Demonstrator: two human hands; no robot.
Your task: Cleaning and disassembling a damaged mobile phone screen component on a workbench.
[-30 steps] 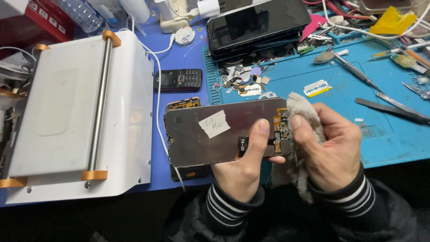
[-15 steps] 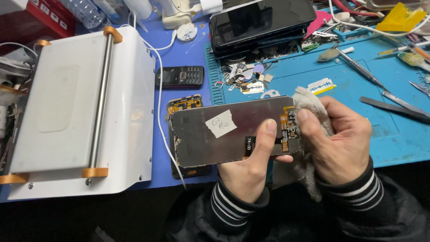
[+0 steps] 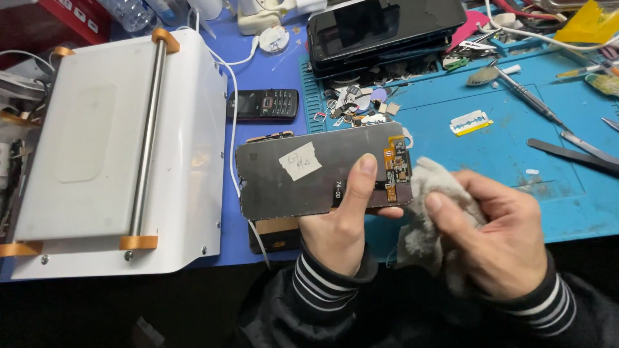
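One grey phone screen panel lies flat in the air above the near edge of the blue mat, its metal back facing up. A small white paper label with handwriting is stuck near its middle, and an orange flex strip with small black parts runs along its right end. The left hand grips the panel from below, fingers closed under it and the thumb pressed on top beside the flex strip. The right hand is closed around a crumpled grey cloth, which sits just beside the panel's right end. A white machine with a metal roller stands to the left, and a small black keypad phone lies behind the panel.
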